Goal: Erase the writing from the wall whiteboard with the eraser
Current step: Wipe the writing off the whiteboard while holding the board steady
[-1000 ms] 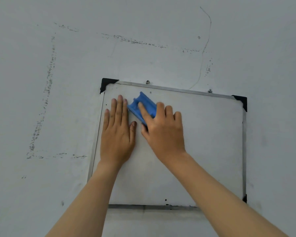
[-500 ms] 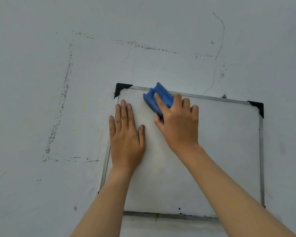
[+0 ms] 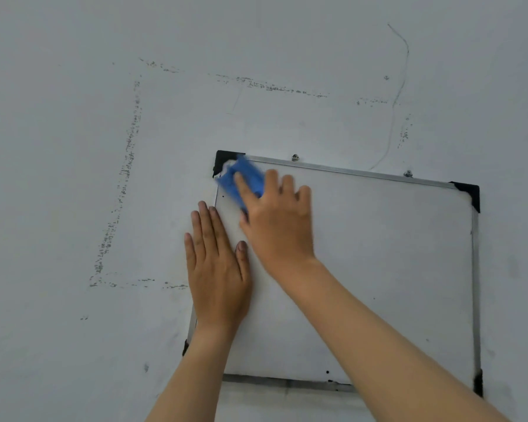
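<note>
one whiteboard [image 3: 378, 269], two hands: right hand [image 3: 279, 222] grips one eraser [image 3: 244, 178].

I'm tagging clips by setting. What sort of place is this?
Probably a plain indoor room: a bare painted wall with scuff marks and a small whiteboard screwed to it. Nothing shows more.

eraser [image 3: 243, 181]: bright blue, blurred
whiteboard [image 3: 378, 269]: plain pale grey-white, a few small black specks near the bottom edge and one at the top left
frame [image 3: 348, 171]: silver metal strips
corner caps [image 3: 468, 193]: black
screws [image 3: 295, 157]: silver-grey
wall [image 3: 73, 178]: pale grey-white, flecked with dark speckled lines forming a rough rectangle outline
crack [image 3: 398, 86]: thin dark wavy line on the wall above the whiteboard
</note>
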